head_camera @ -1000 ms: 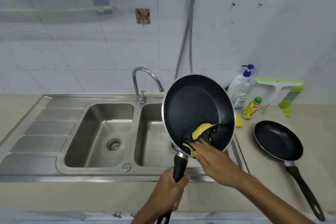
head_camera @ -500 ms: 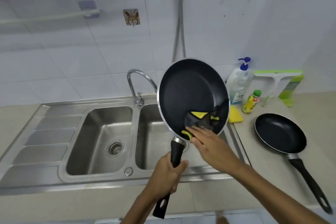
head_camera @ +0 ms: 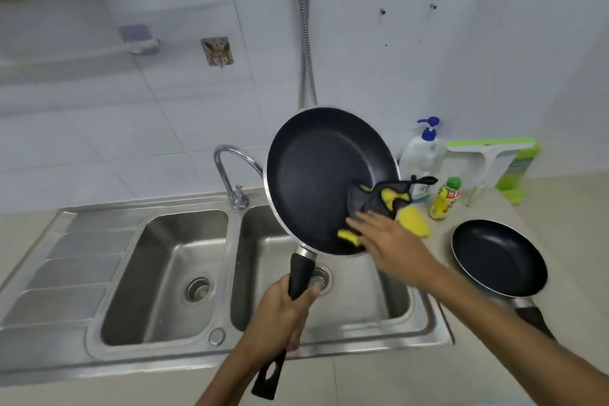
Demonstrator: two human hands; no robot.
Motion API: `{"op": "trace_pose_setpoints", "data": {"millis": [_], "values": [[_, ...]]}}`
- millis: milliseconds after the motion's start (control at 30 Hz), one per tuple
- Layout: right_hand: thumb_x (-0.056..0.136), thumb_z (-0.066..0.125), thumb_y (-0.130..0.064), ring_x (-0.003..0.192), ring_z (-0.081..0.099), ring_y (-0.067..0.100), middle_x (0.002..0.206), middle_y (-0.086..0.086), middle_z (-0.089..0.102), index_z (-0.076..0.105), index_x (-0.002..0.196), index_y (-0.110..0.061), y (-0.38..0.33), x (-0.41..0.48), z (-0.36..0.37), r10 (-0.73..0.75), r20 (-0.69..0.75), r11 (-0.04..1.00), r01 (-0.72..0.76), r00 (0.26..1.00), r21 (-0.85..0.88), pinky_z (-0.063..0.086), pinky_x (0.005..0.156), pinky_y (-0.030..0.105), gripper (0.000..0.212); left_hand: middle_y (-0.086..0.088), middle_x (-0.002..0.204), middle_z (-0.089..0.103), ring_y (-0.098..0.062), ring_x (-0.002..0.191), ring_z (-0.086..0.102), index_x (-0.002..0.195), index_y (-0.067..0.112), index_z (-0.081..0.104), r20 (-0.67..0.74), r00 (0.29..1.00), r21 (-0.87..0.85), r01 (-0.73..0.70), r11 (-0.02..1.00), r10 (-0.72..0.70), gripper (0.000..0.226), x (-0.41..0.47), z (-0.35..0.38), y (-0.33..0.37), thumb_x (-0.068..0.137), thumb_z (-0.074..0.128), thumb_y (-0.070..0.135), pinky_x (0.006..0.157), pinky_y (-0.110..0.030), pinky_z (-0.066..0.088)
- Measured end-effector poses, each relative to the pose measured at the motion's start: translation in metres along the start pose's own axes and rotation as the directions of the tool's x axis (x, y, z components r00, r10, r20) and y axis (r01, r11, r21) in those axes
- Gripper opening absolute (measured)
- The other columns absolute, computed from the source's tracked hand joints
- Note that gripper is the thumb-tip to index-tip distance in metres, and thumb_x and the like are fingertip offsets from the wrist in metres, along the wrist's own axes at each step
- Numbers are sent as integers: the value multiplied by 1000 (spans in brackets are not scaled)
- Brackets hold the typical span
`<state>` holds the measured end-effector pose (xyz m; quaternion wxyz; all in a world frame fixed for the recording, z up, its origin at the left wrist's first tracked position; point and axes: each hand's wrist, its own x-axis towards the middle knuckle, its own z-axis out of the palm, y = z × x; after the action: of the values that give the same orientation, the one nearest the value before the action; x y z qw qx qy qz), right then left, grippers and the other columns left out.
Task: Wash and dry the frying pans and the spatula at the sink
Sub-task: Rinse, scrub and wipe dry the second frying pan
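Note:
My left hand grips the black handle of a large black frying pan, which is tilted up toward me over the right sink basin. A grey and yellow cloth lies against the pan's lower right inside, and my right hand presses on it with flat fingers. On the counter to the right rests a second, smaller black frying pan, its handle pointing toward me. No spatula is in sight.
A double steel sink with a drainboard and a curved tap. Behind the pans stand a pump bottle, a small yellow bottle, a yellow sponge and a green-and-white squeegee. A shower hose hangs on the tiled wall.
The cloth and my right hand slid toward the pan's right rim. The pan was raised a little, and my view shifted down and left.

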<state>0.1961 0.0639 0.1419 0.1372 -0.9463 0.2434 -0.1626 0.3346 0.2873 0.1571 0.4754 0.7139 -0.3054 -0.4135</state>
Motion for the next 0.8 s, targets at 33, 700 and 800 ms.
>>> {"op": "trace_pose_setpoints", "data": {"millis": [33,700,800], "values": [[105,49,-26,142,45,11,153,-6,50,48,149,-30,-27,-18,5,-33,64,987,22,997,161,34,119,30,44,-4,54,44,-19,46,37,88,9,48,-11,1000,47,-5,999,5,25,2,0,-1,98,65,23,41,-27,31],[99,58,-2,135,51,33,148,13,52,55,142,-9,92,122,-13,205,-322,976,-219,924,-9,46,111,47,44,2,54,48,-20,45,41,95,11,56,-134,987,27,94,995,-89,22,16,31,4,96,66,31,41,-26,32],[93,64,1,135,53,31,152,9,50,55,144,-13,78,46,28,136,-236,990,-139,962,2,52,104,47,53,-3,51,47,-19,37,39,89,9,51,-177,981,-9,81,997,-81,24,23,28,6,99,63,28,37,-24,29]]}}
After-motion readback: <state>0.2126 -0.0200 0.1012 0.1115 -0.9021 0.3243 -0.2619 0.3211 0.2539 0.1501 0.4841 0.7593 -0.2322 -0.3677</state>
